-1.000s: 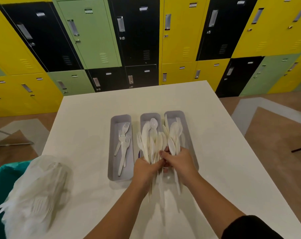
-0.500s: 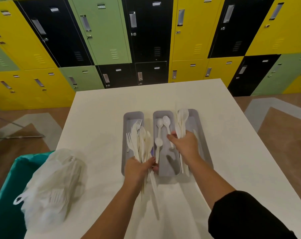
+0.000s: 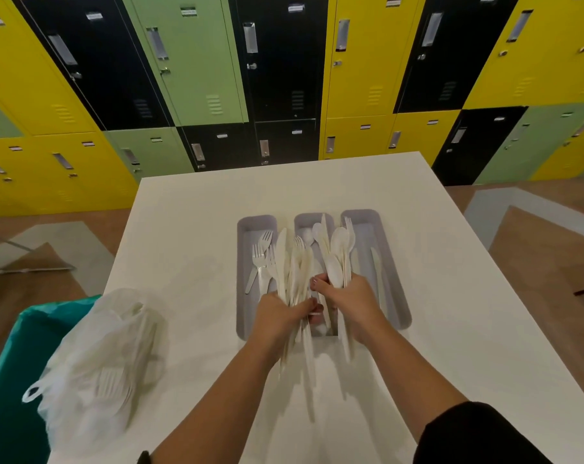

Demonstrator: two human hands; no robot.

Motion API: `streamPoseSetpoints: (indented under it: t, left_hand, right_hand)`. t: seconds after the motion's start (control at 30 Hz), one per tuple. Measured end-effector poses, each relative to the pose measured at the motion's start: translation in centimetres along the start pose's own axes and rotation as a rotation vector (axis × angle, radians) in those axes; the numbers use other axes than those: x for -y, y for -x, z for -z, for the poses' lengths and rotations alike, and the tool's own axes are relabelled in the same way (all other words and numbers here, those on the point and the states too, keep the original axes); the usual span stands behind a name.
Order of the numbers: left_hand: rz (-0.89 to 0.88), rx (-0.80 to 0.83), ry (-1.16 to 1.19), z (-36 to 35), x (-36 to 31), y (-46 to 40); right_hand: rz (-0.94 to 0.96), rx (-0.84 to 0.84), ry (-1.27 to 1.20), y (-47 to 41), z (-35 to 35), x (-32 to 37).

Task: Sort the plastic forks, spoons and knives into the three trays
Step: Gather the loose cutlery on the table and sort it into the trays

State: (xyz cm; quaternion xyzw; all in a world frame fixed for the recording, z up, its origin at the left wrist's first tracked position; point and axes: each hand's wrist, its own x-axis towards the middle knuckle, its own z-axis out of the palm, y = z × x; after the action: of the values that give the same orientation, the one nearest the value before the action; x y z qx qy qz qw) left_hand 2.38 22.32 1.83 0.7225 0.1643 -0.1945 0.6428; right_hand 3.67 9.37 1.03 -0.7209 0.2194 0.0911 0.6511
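Two bunches of mixed cutlery, fanned so types show: left hand (image 3: pixel 278 318) grips one bundle (image 3: pixel 292 266), right hand (image 3: pixel 354 301) grips a spoon-heavy bundle (image 3: pixel 339 252), both above the three trays (image 3: pixel 401 296). Forks (image 3: pixel 260 259) lie in left tray, one knife (image 3: pixel 377 272) in right. Bag (image 3: pixel 96 360) waits on bench (image 3: pixel 190 246).
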Motion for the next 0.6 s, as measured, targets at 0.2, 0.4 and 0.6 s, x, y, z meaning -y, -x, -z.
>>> streamPoseSetpoints:
  t: [0.2, 0.4, 0.6]
  left_hand:
    - [-0.052, 0.044, -0.07, -0.4, -0.5, 0.5]
    - [-0.124, 0.041, -0.291, -1.2, -0.3, -0.1]
    - [-0.158, 0.079, -0.411, -2.4, -0.5, -0.5]
  right_hand:
    - [0.016, -0.043, -0.085, 0.9, -0.4, 0.2]
    - [0.032, -0.088, -0.1, 1.3, -0.1, 0.3]
    - [0.017, -0.079, -0.026, 0.8, 1.3, 0.4]
